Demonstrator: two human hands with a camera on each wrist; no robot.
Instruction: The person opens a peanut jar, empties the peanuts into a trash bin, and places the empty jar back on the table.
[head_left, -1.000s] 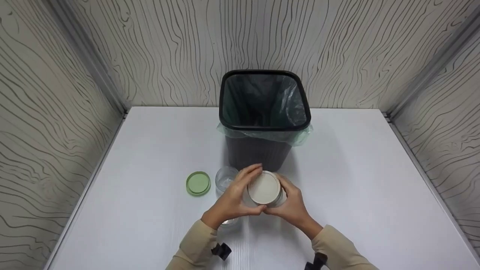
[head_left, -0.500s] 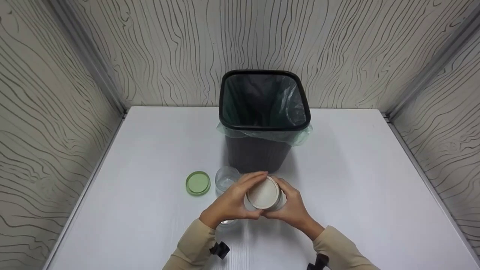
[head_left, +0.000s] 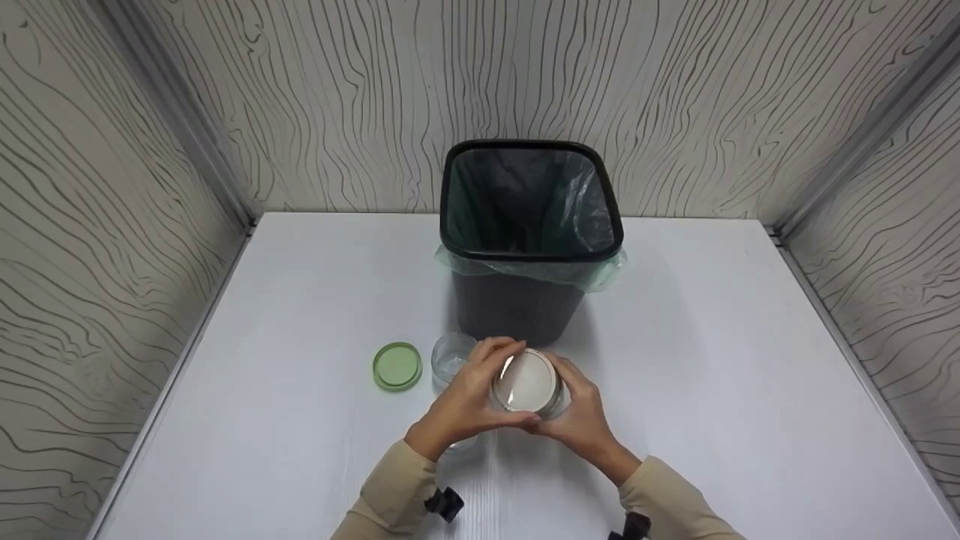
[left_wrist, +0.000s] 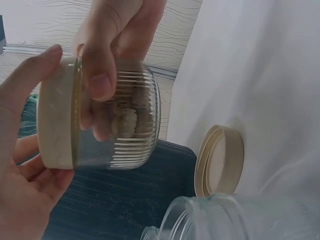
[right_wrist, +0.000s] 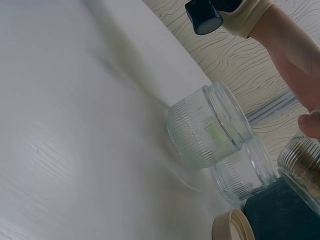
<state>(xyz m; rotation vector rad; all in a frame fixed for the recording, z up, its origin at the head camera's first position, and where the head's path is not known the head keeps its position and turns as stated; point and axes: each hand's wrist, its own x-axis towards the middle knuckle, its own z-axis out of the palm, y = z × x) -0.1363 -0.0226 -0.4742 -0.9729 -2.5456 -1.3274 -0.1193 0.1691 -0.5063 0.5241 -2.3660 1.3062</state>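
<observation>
Between both hands is a lidded glass jar (left_wrist: 137, 142), its pale cream lid (head_left: 528, 384) facing up toward the head camera. My left hand (head_left: 472, 394) grips the lid by its rim, thumb on one side and fingers on the other. The ribbed glass body is gripped by my right hand (head_left: 583, 416), seen at the top of the left wrist view. Something brownish shows through the glass; what it is, I cannot tell. Close to my left hand stand an uncapped glass jar (right_wrist: 200, 127) and another glass jar (right_wrist: 240, 172), both partly hidden in the head view.
A round lid (head_left: 397, 367), green in the head view and beige in the wrist views, lies left of the jars. Behind the hands stands a dark bin (head_left: 517, 300) with a green liner. Patterned panels wall the white table (head_left: 300, 300) on three sides.
The left fingers have shifted round the lid's rim and back, and the jar has tilted slightly. Both hands stay in nearly the same place. The bin, loose lid and other jars have not moved.
</observation>
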